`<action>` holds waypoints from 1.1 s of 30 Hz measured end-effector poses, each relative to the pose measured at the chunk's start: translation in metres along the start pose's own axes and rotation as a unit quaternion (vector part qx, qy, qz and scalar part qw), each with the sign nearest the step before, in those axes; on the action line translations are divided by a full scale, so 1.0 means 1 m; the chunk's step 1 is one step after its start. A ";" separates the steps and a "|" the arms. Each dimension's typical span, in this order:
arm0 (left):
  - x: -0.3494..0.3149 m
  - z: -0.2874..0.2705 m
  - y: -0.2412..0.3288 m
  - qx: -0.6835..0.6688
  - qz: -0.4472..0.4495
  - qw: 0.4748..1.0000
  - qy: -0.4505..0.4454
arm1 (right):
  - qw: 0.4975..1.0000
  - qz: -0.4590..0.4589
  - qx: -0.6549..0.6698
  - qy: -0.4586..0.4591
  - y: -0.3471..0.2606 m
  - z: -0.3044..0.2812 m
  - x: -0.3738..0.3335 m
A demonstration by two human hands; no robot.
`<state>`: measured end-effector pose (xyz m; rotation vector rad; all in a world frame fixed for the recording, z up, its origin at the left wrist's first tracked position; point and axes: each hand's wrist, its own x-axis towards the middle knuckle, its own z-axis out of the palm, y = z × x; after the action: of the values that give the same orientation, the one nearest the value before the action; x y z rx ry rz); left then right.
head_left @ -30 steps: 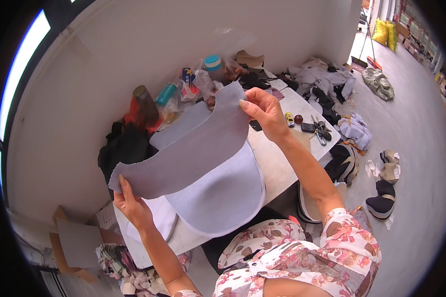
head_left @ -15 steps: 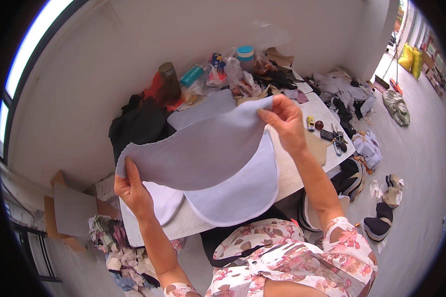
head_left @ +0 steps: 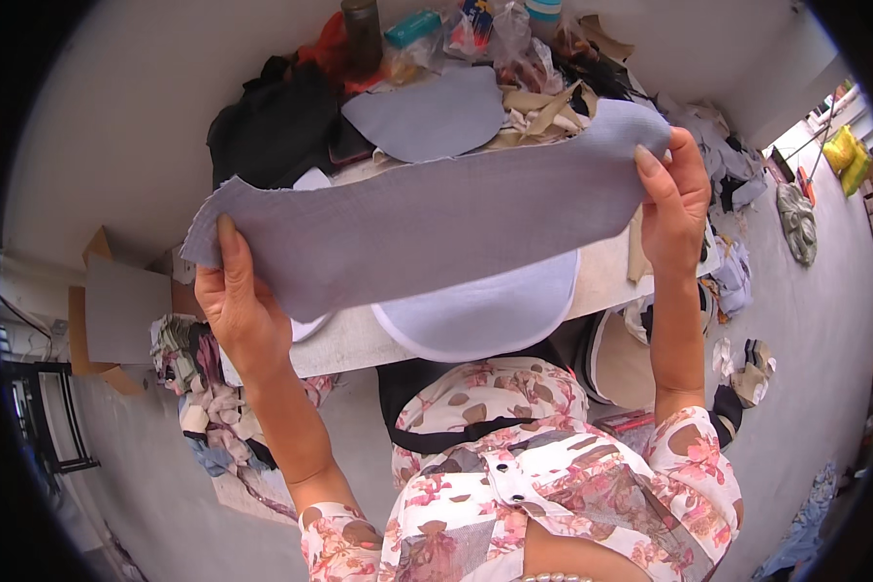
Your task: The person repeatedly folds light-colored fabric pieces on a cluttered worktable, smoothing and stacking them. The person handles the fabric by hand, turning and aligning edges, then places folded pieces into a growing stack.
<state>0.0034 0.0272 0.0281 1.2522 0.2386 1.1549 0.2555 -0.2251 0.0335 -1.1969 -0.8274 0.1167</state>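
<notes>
A wide grey-blue fabric piece [head_left: 436,223] with curved edges is stretched between my two hands above the table. My left hand [head_left: 242,301] pinches its left end, thumb on the near face. At the other end, my right hand [head_left: 674,199] grips the upper right corner between thumb and fingers. Beneath it, partly covered, a light blue rounded fabric piece [head_left: 485,310] lies at the table's near edge. Another grey-blue rounded piece [head_left: 427,112] rests farther back, beside a black cloth heap [head_left: 272,126].
Plastic bags, a dark jar [head_left: 362,34] and beige scraps [head_left: 543,112] crowd the back of the white table [head_left: 349,359]. An open cardboard box [head_left: 131,310] and piled cloth scraps [head_left: 223,407] are on the left. More cloth scraps [head_left: 732,276] lie on the floor at right.
Both hands have spread farther apart, drawing the fabric piece straighter and flatter. The view has tilted, so the table sits higher in the picture.
</notes>
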 end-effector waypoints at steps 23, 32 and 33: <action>-0.017 -0.003 -0.110 0.385 -0.151 0.910 -0.014 | 0.962 0.188 -0.196 0.005 0.096 -0.015 -0.033; -0.013 -0.007 -0.121 0.444 -0.146 0.884 -0.008 | 0.928 0.123 -0.351 0.021 0.113 -0.013 -0.037; -0.012 -0.006 -0.122 0.450 -0.140 0.882 -0.007 | 0.927 0.120 -0.354 0.023 0.114 -0.013 -0.038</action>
<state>0.0602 0.0369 -0.0803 1.9455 0.9975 0.7745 0.2747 -0.2084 -0.0842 -1.9773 -0.6926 -0.0188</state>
